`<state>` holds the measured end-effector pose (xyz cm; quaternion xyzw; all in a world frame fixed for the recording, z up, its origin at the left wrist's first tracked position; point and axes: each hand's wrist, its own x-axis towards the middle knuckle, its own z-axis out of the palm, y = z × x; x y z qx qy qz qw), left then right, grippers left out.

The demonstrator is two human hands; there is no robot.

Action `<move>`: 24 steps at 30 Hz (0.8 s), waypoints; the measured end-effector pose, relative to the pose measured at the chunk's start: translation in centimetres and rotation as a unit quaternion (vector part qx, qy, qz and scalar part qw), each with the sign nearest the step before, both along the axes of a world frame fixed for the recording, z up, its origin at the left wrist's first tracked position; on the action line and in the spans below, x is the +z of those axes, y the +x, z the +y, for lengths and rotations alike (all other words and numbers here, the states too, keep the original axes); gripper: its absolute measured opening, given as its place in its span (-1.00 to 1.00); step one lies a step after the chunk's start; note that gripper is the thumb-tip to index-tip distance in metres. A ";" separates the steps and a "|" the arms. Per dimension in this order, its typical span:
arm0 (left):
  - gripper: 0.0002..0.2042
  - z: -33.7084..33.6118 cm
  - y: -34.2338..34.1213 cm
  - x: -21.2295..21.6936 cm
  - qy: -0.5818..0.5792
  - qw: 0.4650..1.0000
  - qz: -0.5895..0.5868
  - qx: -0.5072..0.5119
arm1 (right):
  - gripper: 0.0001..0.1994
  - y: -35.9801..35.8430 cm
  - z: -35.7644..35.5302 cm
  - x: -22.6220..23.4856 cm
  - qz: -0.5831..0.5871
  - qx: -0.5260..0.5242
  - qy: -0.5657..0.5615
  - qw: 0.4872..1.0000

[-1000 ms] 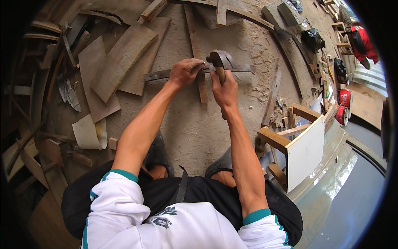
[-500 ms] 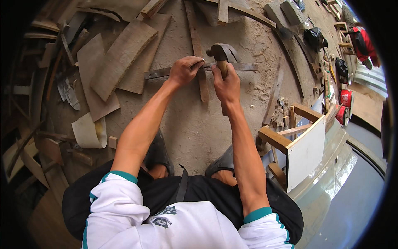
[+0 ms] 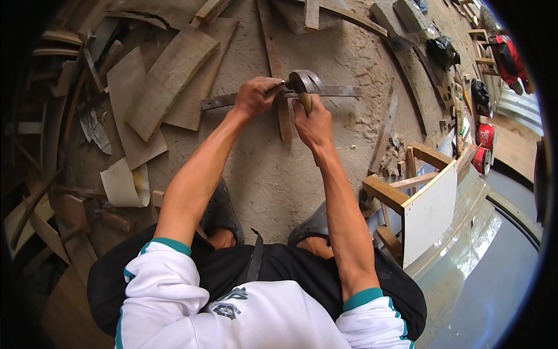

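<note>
My right hand (image 3: 314, 123) is wrapped round the wooden handle of a claw hammer (image 3: 304, 81). The dark hammer head points left, close to the fingertips of my left hand (image 3: 254, 98). Those fingers are pinched on a small nail, mostly hidden by the fingers. Beneath both hands, a thin wooden strip (image 3: 343, 92) lies crosswise over a longer wooden strip (image 3: 271, 46) that runs away from me on the ground. The spot where the strips cross is partly covered by the hammer head and my left fingers.
Several wide planks (image 3: 174, 81) and offcuts are piled at the left. To the right stands a small wooden frame with a white panel (image 3: 429, 215), beside glass sheets (image 3: 465, 273). Red cans (image 3: 485, 136) and a black plastic bag (image 3: 442, 53) lie farther right, near another person (image 3: 510, 61).
The hammer has swung down and left, its head now beside my left fingertips. My right hand has shifted slightly left; my left hand stays almost in place.
</note>
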<state>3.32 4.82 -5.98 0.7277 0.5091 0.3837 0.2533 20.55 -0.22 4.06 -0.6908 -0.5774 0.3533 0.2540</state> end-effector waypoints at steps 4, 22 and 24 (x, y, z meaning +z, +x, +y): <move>-0.83 -0.2 0.7 1.4 -0.003 1.000 0.028 -0.002 | -0.74 0.2 0.6 1.5 0.034 -0.034 0.050 0.998; -0.84 -0.2 0.4 0.5 0.026 0.999 0.033 0.000 | -0.72 -1.7 0.4 2.9 0.063 -0.027 0.095 0.993; -0.85 -0.2 0.1 0.4 0.018 0.998 0.058 -0.019 | -0.72 -1.6 0.2 1.8 0.022 -0.016 0.062 0.998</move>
